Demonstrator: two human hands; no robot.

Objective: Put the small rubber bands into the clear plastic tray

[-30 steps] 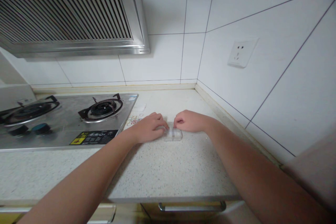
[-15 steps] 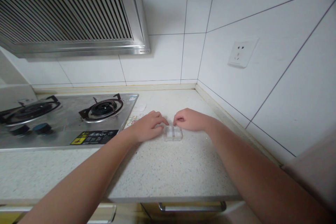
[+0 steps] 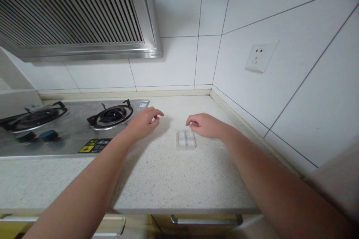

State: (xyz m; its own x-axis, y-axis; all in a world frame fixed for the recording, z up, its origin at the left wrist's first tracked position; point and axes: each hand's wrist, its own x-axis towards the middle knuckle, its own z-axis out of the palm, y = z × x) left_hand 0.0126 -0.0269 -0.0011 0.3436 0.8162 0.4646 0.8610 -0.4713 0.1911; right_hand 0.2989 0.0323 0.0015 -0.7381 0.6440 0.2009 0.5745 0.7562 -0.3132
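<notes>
A small clear plastic compartment box [image 3: 186, 140] lies on the speckled countertop [image 3: 168, 179], with dividers inside. My right hand [image 3: 204, 124] is just behind and to the right of the box, its fingers curled closed; whether something tiny is in them cannot be seen. My left hand [image 3: 146, 122] hovers near the right edge of the stove, thumb and index finger apart, with nothing visible between them. The small colourful loops and a clear flat piece seen earlier beside the stove are now hidden behind the left hand and forearm.
The steel gas stove [image 3: 70, 127] with two burners fills the left side, and a range hood [image 3: 84, 50] hangs above it. White tiled walls meet at the back corner, with a socket [image 3: 261, 56] on the right wall. A drawer handle [image 3: 206, 221] shows below the counter.
My left hand has left the box, moving left and back toward the stove, and its fingers have parted. My right hand has risen slightly from the box's back edge. The box stays in place.
</notes>
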